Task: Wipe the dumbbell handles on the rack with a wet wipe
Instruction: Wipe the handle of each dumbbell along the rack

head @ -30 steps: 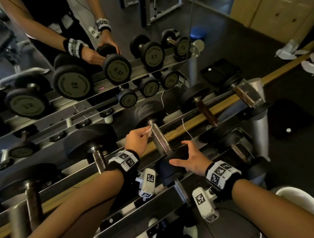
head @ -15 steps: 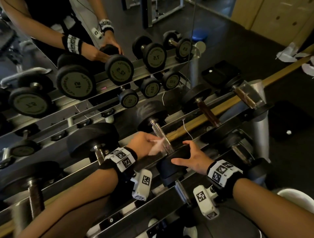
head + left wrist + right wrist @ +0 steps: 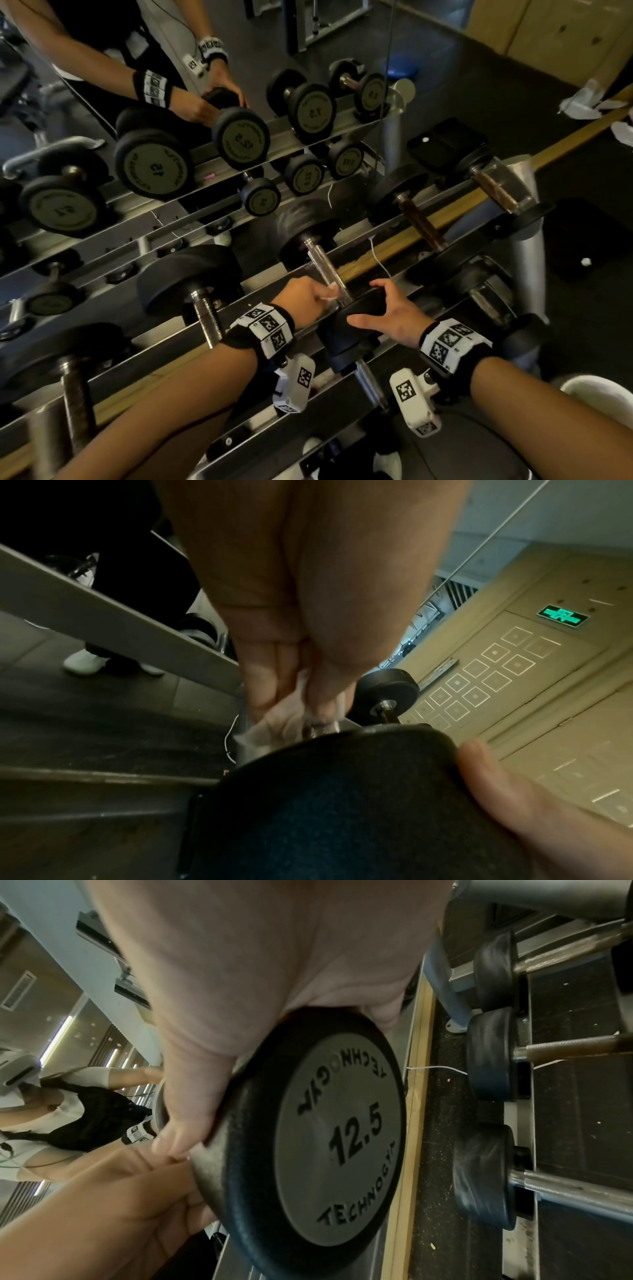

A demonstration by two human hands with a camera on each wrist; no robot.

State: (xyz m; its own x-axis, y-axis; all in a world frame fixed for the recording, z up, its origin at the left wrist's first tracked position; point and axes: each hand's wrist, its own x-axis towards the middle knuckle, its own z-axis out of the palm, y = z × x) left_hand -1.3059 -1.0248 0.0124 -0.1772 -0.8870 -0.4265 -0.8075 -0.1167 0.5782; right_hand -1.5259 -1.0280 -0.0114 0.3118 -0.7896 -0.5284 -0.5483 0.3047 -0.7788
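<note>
So the left hand (image 3: 301,296) is pinching a crumpled white wet wipe (image 3: 329,295) against the near end of the shiny knurled steel handle (image 3: 325,265) of a black round-headed 12.5 dumbbell, which sits on the grey metal rack (image 3: 346,390), middle of the top tier. The right hand (image 3: 390,317) cups the near black rubber head (image 3: 346,329), thumb and fingers curled over its rim to steady it.

What could go wrong, I think: the wipe is bunched small, so bare fingers may scrape the knurling or miss the underside. If the steadying hand lets the head roll, fingers could get nipped against the rail.

Hard to tell: how far the wipe wraps around the bar, since the head blocks the left wrist view. The right wrist view shows mostly palm and the end plate.
</note>
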